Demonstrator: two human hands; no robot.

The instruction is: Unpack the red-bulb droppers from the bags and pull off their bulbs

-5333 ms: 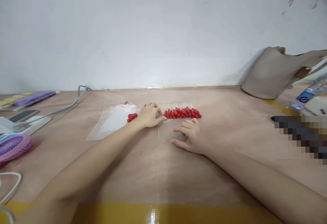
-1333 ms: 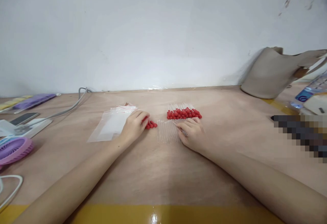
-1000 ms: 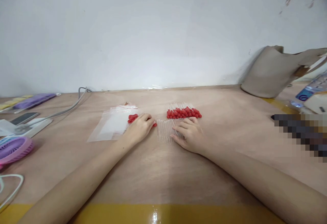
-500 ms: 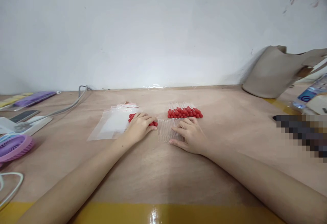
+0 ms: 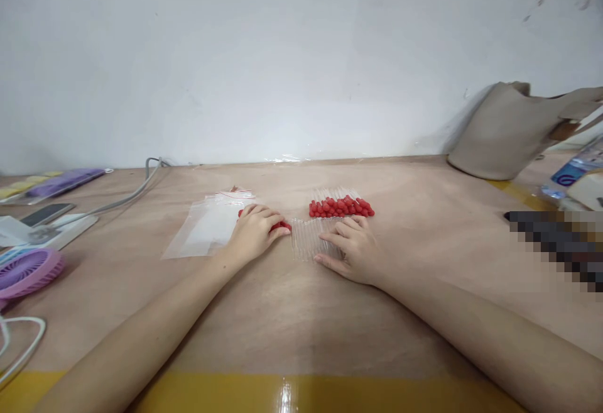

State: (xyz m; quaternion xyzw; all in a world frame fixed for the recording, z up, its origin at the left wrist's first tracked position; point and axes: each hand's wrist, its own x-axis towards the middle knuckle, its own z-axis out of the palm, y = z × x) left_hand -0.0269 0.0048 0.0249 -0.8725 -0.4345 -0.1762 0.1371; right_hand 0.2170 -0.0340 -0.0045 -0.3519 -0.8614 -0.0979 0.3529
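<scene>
A row of thin clear plastic tubes [image 5: 304, 239] lies side by side on the table. My right hand [image 5: 353, 249] rests over their right end, thumb and fingers apart and lying flat. My left hand [image 5: 257, 231] is at the left, curled over small red caps [image 5: 281, 225], some of which show between the thumb and forefinger; the hand covers most of them. Behind the clear tubes lies a bundle of similar tubes with rounded red ends [image 5: 342, 206]. A clear zip bag [image 5: 193, 234] lies partly beneath or beside my left hand; I cannot tell which.
At the left are a phone [image 5: 47, 214], a purple fan [image 5: 31, 273], a grey cable [image 5: 127, 198] and purple and yellow packets [image 5: 66, 181]. A beige bag [image 5: 494, 133], a water bottle [image 5: 572, 174] and a dark pixelated object [image 5: 541, 234] are at the right.
My right hand has shifted slightly to the right over the clear tubes. My left fingers have moved a little, showing more red between thumb and forefinger.
</scene>
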